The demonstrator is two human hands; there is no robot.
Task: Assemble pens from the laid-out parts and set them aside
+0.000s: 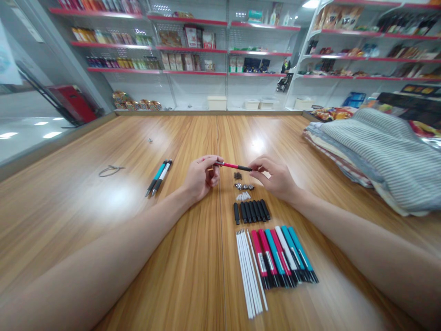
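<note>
A red ballpoint pen (231, 166) with a black grip is held level above the table between both hands. My left hand (204, 177) is closed round its left end, and the fingers of my right hand (274, 174) pinch the black right end. Below the pen lie small dark springs (237, 175), silver metal tips (244, 186) and short white pieces (243, 196). Nearer to me are a row of black rubber grips (253, 211), several white refills (248, 276) and pen barrels (282, 255) in red, blue and white.
Two whole pens (159, 178) lie left of my left hand, with a thin loop of cord (110, 170) farther left. Folded striped cloth (382, 156) is piled on the right. Stocked shelves (193, 48) stand behind the wooden table (186, 280).
</note>
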